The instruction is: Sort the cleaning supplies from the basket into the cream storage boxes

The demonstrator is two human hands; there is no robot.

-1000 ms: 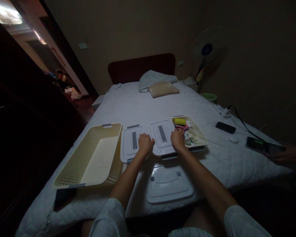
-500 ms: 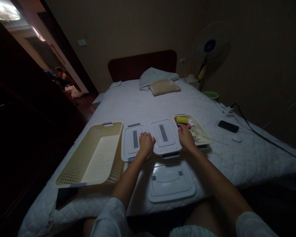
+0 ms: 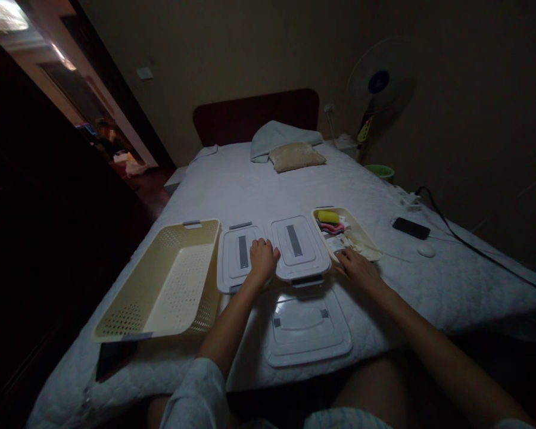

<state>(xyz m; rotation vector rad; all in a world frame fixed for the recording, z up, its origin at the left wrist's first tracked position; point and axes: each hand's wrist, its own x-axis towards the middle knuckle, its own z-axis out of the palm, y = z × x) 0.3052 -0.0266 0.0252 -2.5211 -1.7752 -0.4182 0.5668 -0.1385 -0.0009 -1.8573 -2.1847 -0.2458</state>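
My left hand (image 3: pixel 263 258) is curled at the right edge of a box with a pale grey lid (image 3: pixel 230 257); whatever its fingers hold, if anything, is hidden. A second lidded box (image 3: pixel 310 250) stands just right of it. Over the near rim of an open cream box (image 3: pixel 370 252) is my right hand (image 3: pixel 356 266), its fingers apart and nothing visible in them. Inside that box lie a yellow rolled item (image 3: pixel 327 217), folded pink and dark cloth (image 3: pixel 331 227) and white cord-like things (image 3: pixel 351 241). A loose clear lid (image 3: pixel 310 336) lies flat in front of me.
On the left sits a large perforated cream basket (image 3: pixel 178 292) with nothing seen inside. A black phone (image 3: pixel 411 228), a white mouse-like object (image 3: pixel 426 250) and a power strip (image 3: pixel 408 199) with cable lie at right. A pillow (image 3: pixel 296 157) and a fan (image 3: pixel 379 82) are farther back.
My right hand has moved back toward me and right, from over the cloth to the open box's near rim. My left hand stays in place; the view shifted slightly.
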